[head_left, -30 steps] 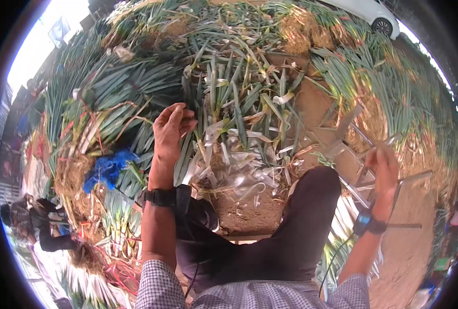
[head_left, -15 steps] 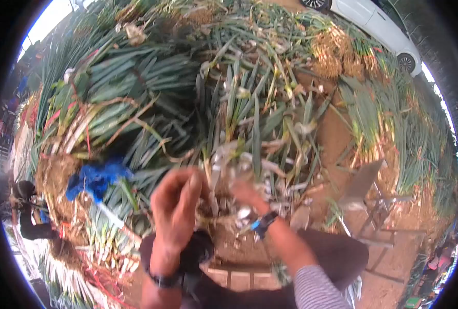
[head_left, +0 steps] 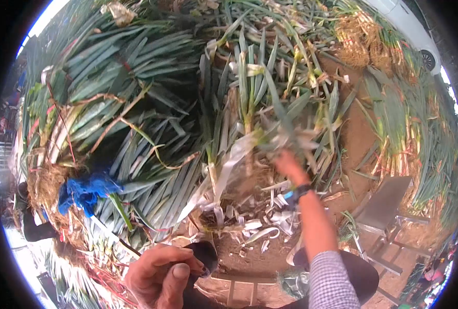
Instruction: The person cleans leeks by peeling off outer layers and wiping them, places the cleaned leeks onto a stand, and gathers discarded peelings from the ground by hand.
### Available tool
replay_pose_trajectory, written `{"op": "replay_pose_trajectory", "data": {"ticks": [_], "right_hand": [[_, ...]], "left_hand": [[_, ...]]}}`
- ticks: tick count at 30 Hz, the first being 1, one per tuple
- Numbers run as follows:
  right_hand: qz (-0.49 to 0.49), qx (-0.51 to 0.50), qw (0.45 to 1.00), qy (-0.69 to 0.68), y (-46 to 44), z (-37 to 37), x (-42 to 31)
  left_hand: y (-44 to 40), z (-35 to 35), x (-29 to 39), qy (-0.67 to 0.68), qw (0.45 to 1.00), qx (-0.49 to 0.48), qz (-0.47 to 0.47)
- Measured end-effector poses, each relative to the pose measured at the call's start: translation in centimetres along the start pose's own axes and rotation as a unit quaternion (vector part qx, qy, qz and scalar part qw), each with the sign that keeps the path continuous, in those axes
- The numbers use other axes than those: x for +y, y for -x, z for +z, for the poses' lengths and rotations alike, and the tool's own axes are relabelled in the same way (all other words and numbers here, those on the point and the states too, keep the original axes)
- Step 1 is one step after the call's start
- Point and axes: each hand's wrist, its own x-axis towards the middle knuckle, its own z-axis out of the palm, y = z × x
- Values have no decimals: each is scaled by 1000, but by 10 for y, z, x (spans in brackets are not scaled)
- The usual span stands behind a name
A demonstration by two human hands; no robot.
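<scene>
My left hand (head_left: 164,275) is low in view over my lap, its fingers curled and the thumb near them; whatever may be inside the curl is hidden. Farther forward, my right hand (head_left: 289,167) reaches into a heap of loose leek leaves and peelings (head_left: 270,139). Its fingers are blurred among pale and green leaves, so any grip is unclear. White scraps (head_left: 260,224) lie on the soil between my knees. To the left is a large pile of green leeks (head_left: 156,56), with blue netting (head_left: 87,193) at its lower edge.
A metal stool or stand (head_left: 381,206) is on the right. Bundled leeks with roots (head_left: 360,41) lie at the upper right, near a white car (head_left: 412,31). More leeks line the far right (head_left: 419,134). A dark-clothed person (head_left: 33,224) is at the left edge.
My right hand has swung from the far right across into the leaf heap. My left hand has dropped toward my lap. The view has shifted, bringing the leaf heap closer.
</scene>
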Motion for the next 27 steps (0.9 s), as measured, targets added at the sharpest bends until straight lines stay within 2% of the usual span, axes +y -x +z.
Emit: {"op": "replay_pose_trajectory", "data": {"ticks": [2, 4, 6, 7, 8, 9, 10, 11, 13, 14, 15, 16, 18, 20, 23, 24, 27], "right_hand": [[-13, 129, 992, 11, -26, -50, 35], [-87, 313, 940, 103, -33, -91, 61], [-32, 282, 948, 143, -21, -133, 51], [-62, 302, 945, 107, -5, -138, 39], [-192, 354, 915, 23, -21, -124, 58], [-114, 313, 940, -74, -13, -108, 44], [-120, 318, 940, -39, -6, -81, 31], [-95, 303, 945, -80, 7, -43, 11], [-169, 236, 956, -51, 4, 41, 1], [-133, 176, 975, -19, 4, 73, -16], [-97, 189, 972, 100, -7, 111, -9], [-45, 157, 985, 60, 6, 123, -29], [-6, 231, 973, -7, -13, 159, -23], [-52, 166, 985, 23, -21, 151, -21], [-113, 170, 970, -135, -11, 103, -32], [-177, 125, 962, -166, 39, 43, -64], [-262, 97, 844, -458, 113, -20, -77]], "left_hand": [[-2, -2, 0, 8, 1000, -1, 20], [-4, -5, 3, 2, 999, -10, 38], [-8, -6, 3, -3, 999, -17, 44], [-10, -3, 7, 9, 999, -18, 36], [-12, -1, 10, 23, 999, -20, 29], [-16, 1, 10, 40, 998, -26, 39], [-18, 2, 9, 37, 998, -30, 39], [-20, 2, 7, 33, 998, -31, 41], [-24, -2, 7, -6, 998, -55, 29], [-25, -7, 5, -58, 995, -79, 35], [-24, -7, 2, -75, 993, -78, 54], [-24, -6, -1, -92, 990, -79, 72], [-22, -3, -3, -127, 984, -85, 91], [-21, 0, -1, -165, 974, -101, 115], [-20, 3, -3, -202, 958, -142, 147], [-19, 8, -5, -220, 949, -142, 176], [-15, 20, -18, -250, 924, -164, 239]]}}
